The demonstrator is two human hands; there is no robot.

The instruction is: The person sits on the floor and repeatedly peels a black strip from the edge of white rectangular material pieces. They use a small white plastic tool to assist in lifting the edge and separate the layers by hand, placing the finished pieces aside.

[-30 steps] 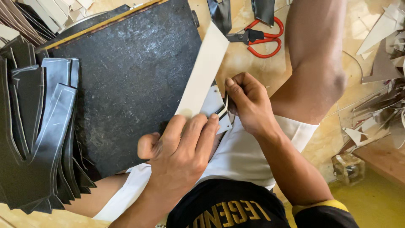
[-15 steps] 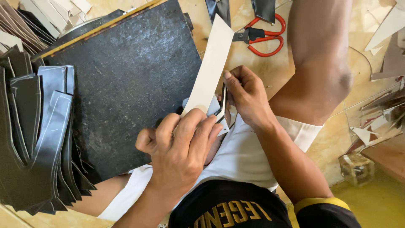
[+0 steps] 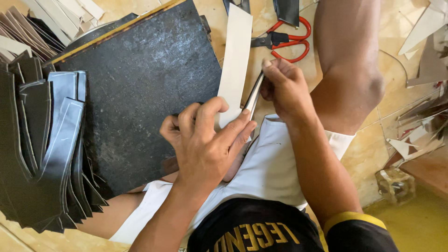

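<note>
Midway, seemingly: left hand (image 3: pixel 207 140) fingers clamped on pale strip (image 3: pixel 234 60), right hand (image 3: pixel 285 88) pinching thin blade (image 3: pixel 253 95) at its edge, uncut length beyond.

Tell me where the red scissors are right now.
In the head view, the red-handled scissors lie on the tan floor near the top edge, just right of the pale strip and beyond the right hand, beside the bare knee.

Dark grey, mottled board (image 3: pixel 135 88) with a yellowish wooden edge; right of the board, a plain cream strip (image 3: pixel 234 60), and further right, scissors (image 3: pixel 287 42) with red handles; left of the board, black and bluish-grey cut pieces (image 3: pixel 46 144); below the board, white shorts (image 3: pixel 270 163)
</note>
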